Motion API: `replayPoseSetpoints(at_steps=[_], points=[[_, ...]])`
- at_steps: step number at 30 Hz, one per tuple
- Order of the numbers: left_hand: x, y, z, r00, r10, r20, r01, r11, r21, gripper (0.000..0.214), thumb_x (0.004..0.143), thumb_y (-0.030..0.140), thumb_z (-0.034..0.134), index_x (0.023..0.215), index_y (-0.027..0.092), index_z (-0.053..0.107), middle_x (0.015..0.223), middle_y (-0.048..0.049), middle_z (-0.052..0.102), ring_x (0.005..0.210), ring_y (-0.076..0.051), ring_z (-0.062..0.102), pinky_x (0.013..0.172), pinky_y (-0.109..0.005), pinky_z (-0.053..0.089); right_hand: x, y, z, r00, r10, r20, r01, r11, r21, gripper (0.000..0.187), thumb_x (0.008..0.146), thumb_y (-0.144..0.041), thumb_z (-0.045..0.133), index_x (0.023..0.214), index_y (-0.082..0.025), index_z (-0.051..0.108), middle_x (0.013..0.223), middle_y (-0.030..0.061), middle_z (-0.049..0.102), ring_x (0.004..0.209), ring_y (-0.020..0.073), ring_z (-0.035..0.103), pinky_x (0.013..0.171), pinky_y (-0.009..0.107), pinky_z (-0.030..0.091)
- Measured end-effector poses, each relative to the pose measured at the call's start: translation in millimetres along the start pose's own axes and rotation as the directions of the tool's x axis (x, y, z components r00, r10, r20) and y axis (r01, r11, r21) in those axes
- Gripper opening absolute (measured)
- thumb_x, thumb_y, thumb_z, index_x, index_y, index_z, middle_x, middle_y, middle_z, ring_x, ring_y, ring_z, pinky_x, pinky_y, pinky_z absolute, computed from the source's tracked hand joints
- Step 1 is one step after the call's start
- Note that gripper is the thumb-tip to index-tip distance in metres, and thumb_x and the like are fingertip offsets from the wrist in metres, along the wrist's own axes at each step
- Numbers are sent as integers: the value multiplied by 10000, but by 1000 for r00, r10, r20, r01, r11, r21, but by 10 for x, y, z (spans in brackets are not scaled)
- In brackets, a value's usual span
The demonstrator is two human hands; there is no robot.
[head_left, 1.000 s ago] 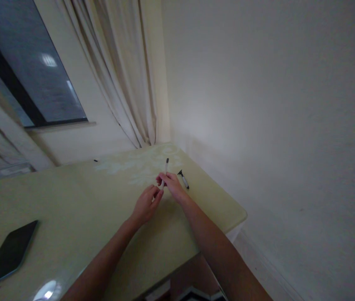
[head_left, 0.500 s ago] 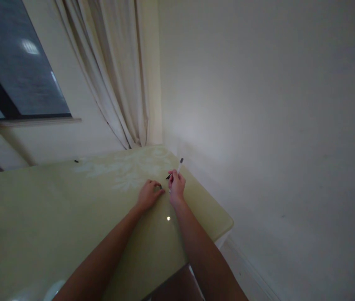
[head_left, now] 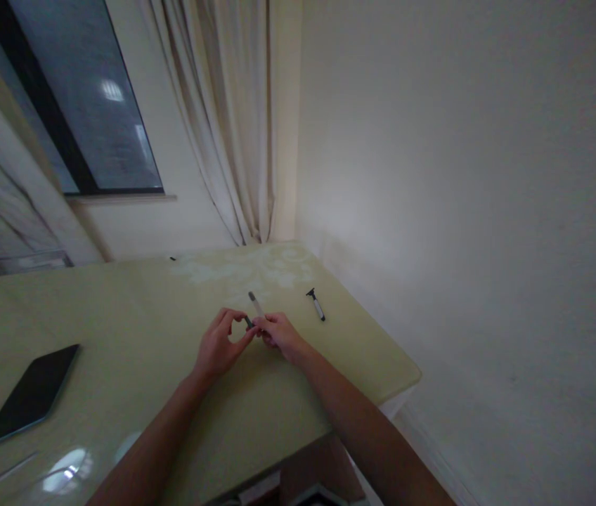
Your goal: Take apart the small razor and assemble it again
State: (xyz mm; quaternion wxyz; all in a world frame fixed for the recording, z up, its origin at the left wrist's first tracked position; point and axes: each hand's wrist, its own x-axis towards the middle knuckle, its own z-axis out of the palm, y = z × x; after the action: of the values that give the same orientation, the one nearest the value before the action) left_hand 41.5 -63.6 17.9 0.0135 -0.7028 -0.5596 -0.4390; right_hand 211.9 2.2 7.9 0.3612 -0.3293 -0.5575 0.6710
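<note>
My right hand (head_left: 277, 333) is closed around a thin white pen (head_left: 256, 305) whose dark tip points up and to the far left. My left hand (head_left: 218, 346) meets it just to the left, thumb and forefinger pinched on a small dark piece (head_left: 248, 322) at the pen's lower end. Both hands hover low over the pale green table (head_left: 134, 365). A second short marker-like pen (head_left: 316, 304) with a black cap lies flat on the table to the right of my hands, untouched.
A dark phone (head_left: 31, 393) lies face up at the table's left front. The table's right corner and edge (head_left: 408, 372) sit close to a white wall. A cream curtain (head_left: 235, 119) and a dark window (head_left: 81, 98) are behind the table.
The pen in my right hand has swung from pointing up-right to up-left. My hands have drawn together, the left now pinching at the pen's end. The camera view turned back leftward.
</note>
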Motion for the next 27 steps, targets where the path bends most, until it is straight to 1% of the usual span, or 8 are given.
replayPoseSetpoints(at_steps=[2, 5, 10, 14, 18, 22, 27], points=[[18, 9, 27, 1000, 29, 6, -29, 1000, -11, 309, 903, 494, 684, 1046, 226, 625, 981, -22, 633, 701, -162, 548, 673, -296, 478, -32, -16, -21, 1000, 2, 13, -2, 999, 39, 375, 804, -499, 750, 747, -129, 735, 554, -53, 506, 415, 41, 312, 432, 231, 156], [29, 6, 58, 997, 67, 30, -67, 998, -14, 304, 904, 484, 693, 1048, 227, 619, 995, -26, 635, 736, -169, 572, 678, -295, 483, -72, -38, -69, 999, 6, 34, -8, 999, 42, 379, 788, -498, 769, 770, -120, 758, 573, -38, 535, 430, 42, 314, 448, 248, 147], [15, -13, 91, 995, 93, 36, -93, 996, -19, 298, 920, 456, 688, 1099, 228, 621, 1023, -38, 644, 790, -182, 606, 702, -300, 497, -81, -22, -100, 1000, 13, -9, -13, 999, 48, 374, 747, -494, 800, 771, -124, 755, 553, -49, 516, 427, 44, 306, 448, 251, 143], [14, -4, 128, 993, 104, 54, -100, 992, -72, 295, 934, 426, 673, 1153, 233, 632, 1036, -34, 644, 755, -162, 598, 685, -286, 497, -70, -13, -117, 999, 28, -30, -25, 997, 75, 386, 694, -493, 828, 778, -129, 732, 543, -63, 495, 428, 47, 309, 441, 246, 144], [15, -15, 156, 996, 90, 24, -85, 986, -143, 316, 924, 449, 690, 1154, 238, 639, 1019, -22, 628, 693, -136, 542, 671, -276, 493, -69, -25, -124, 998, 35, -50, -29, 993, 117, 381, 639, -466, 868, 739, -150, 680, 514, -83, 455, 423, 49, 299, 441, 249, 135], [11, -36, 176, 996, 86, -4, -85, 974, -211, 331, 914, 452, 711, 1158, 238, 645, 997, -15, 616, 674, -125, 509, 644, -261, 483, -91, -61, -111, 999, 20, -31, -15, 988, 151, 360, 641, -435, 869, 724, -171, 640, 484, -105, 409, 417, 48, 271, 446, 249, 128], [6, -44, 168, 993, 118, -26, -120, 969, -214, 365, 900, 470, 729, 1171, 240, 647, 990, -15, 615, 666, -120, 506, 633, -257, 492, -119, -107, -81, 1000, -8, -22, 11, 989, 148, 331, 645, -415, 845, 722, -182, 623, 464, -116, 380, 414, 52, 259, 447, 253, 126]])
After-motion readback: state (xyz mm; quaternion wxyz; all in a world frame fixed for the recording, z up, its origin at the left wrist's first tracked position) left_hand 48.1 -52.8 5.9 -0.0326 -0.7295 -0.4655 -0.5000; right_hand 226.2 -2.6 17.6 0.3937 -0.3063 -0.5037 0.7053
